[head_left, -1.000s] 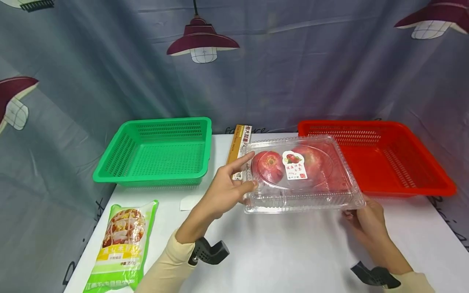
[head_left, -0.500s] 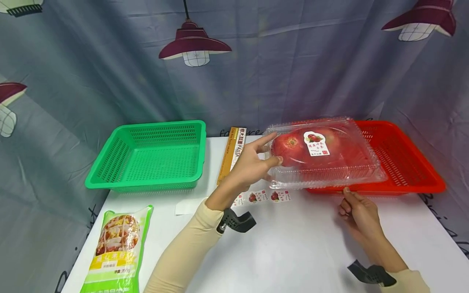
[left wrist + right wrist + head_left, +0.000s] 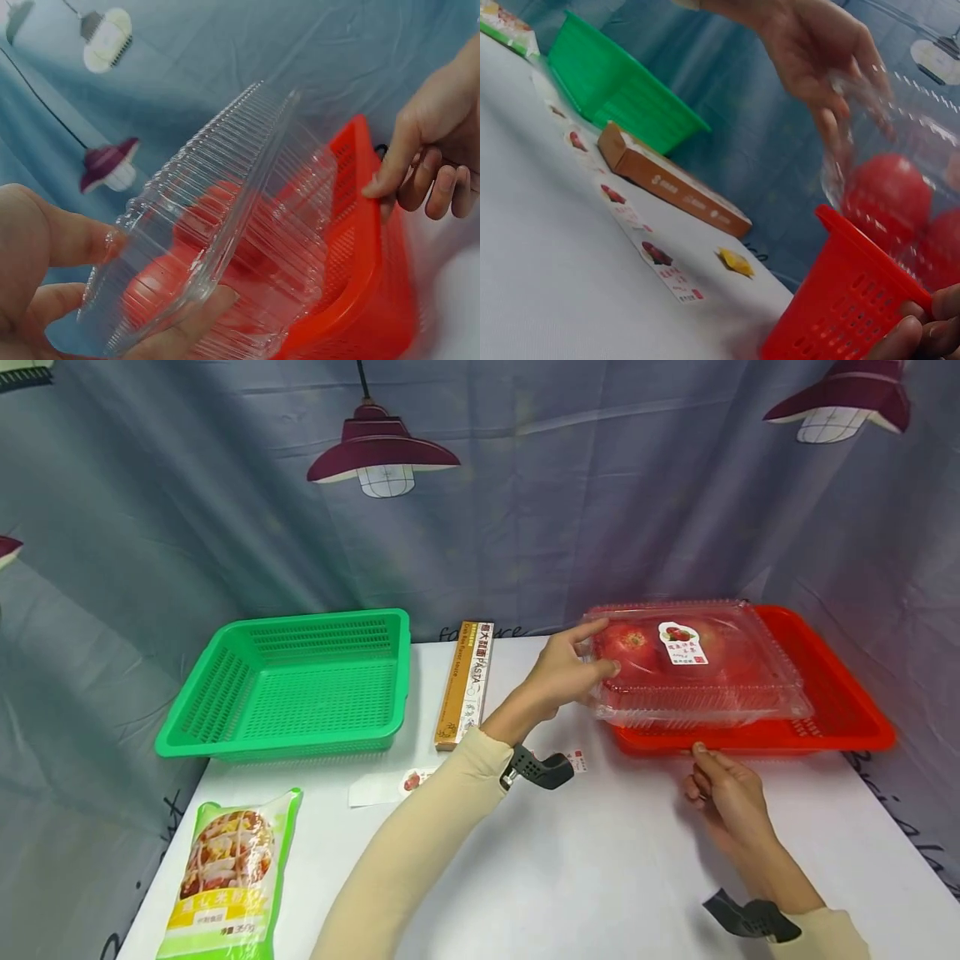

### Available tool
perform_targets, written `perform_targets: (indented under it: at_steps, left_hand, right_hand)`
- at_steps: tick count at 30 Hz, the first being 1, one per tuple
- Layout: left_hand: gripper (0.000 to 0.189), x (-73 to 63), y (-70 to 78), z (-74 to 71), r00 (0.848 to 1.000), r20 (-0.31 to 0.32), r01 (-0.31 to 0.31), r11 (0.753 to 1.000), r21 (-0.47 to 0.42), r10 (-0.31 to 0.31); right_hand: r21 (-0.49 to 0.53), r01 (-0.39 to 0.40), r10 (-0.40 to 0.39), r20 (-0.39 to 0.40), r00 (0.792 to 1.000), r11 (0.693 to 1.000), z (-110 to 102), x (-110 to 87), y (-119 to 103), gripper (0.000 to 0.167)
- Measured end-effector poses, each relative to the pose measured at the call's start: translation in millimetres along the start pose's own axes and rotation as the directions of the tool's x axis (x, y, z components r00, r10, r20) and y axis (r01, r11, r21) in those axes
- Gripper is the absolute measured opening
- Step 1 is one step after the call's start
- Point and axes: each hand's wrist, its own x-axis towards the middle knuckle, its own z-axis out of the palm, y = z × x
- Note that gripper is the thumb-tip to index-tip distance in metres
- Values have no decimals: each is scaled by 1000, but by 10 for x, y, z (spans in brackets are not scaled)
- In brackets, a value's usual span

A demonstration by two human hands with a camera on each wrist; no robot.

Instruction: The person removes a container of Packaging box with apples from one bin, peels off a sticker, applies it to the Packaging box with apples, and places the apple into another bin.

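My left hand grips the left end of a clear plastic clamshell box, thumb on top and fingers along its side. Inside the box show red round fruits, and a white label with a fruit picture is stuck on the lid. The box is over the red plastic basket, tilted in the left wrist view with its lower part within the rim. My right hand pinches the basket's front rim between thumb and curled fingers, as the left wrist view also shows.
A green basket stands at the back left. Beside it lies a pasta box. A strip of fruit labels and a small yellow packet are on the white table. A green food bag lies at front left.
My left hand has carried the clamshell box rightward, over the red basket. My right hand has let go of the box and now holds the basket's front rim.
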Motion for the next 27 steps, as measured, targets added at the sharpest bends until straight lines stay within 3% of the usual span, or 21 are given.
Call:
perform_targets:
  at_steps: [8,17,27]
  left_hand:
    - [63,240,-56,262,998,-47,50,998,35,-48]
    - [63,350,-121,545,998,-62,33,996,88,-28]
    - [63,423,-269,736,990,-95,115,989,88,-107]
  right_hand:
    - [1,-6,6,-32,999,1000,-18,3,1,20]
    - [-30,-39,37,-63,997,999,-12,21,-25,22]
    - [-24,-52,50,-75,996,998,11,56,-11,23]
